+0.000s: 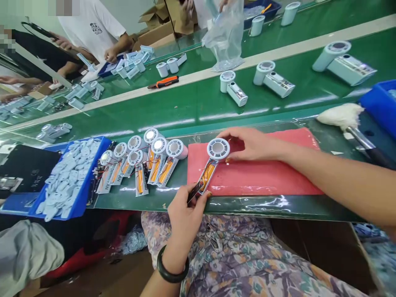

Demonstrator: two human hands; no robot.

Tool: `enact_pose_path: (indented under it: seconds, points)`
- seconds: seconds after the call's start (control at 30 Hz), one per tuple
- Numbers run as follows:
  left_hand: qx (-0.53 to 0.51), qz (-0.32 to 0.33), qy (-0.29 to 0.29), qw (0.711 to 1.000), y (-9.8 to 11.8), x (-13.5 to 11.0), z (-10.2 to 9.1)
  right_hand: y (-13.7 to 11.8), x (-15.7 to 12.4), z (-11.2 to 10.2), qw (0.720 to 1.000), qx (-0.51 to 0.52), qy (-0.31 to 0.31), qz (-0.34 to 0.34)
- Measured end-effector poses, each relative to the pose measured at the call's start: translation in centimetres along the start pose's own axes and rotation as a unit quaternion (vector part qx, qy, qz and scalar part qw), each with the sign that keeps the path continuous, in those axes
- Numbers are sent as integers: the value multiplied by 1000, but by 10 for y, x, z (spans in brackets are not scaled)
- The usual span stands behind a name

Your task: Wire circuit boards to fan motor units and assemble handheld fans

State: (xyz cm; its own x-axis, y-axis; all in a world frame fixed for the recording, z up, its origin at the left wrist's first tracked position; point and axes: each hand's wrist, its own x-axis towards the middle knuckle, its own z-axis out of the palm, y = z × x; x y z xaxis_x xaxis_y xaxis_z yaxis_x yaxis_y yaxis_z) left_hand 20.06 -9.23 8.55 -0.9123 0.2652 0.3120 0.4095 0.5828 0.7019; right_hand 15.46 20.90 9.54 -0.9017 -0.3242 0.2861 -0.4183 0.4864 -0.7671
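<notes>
On a green bench, left of a red mat, a blue bin holds pale-blue pieces. Over the mat, the left hand and right hand pinch a fan unit.

Left hand low, fingers pinched; right hand farther forward, curled, forearm slanting inward.
</notes>
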Motion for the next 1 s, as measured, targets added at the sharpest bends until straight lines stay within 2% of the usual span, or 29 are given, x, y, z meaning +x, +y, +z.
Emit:
enact_pose_path:
  seconds: [0.1, 0.17, 0.23, 0.3, 0.43, 0.53, 0.63, 0.77, 0.9, 1.0]
  points:
    - [-54, -48, -23, 997, 3, 9, -1, 20, -1, -1, 999, 34, -20, -16]
    - [-95, -79, -1, 992, 6, 18, -8, 26, 2, 0, 998, 43, -44, -28]
    - [-113, -85, 40, 989, 11, 28, -13, 28, 3, -1, 997, 53, -36, -43]
    - [-111, -68, 55, 990, 17, 38, -11, 28, 3, -2, 996, 48, 13, -69]
    - [-84, -57, -16, 995, 26, 45, 0, 21, 2, 0, 979, -26, 158, -128]
    - [-54, -72, -52, 995, 25, 41, 5, 9, 1, 5, 968, -55, 195, -147]
    - [-52, -90, -78, 992, 19, 39, 5, -6, 0, 12, 968, -64, 183, -161]
    - [-87, -104, -76, 988, 13, 45, 3, -19, 1, 21, 973, -86, 120, -180]
    - [-99, -65, -53, 992, 15, 61, 3, -26, 3, 23, 973, -98, 108, -177]
    - [-77, -33, -32, 996, 14, 78, 8, -29, 1, 16, 973, -120, 93, -174]
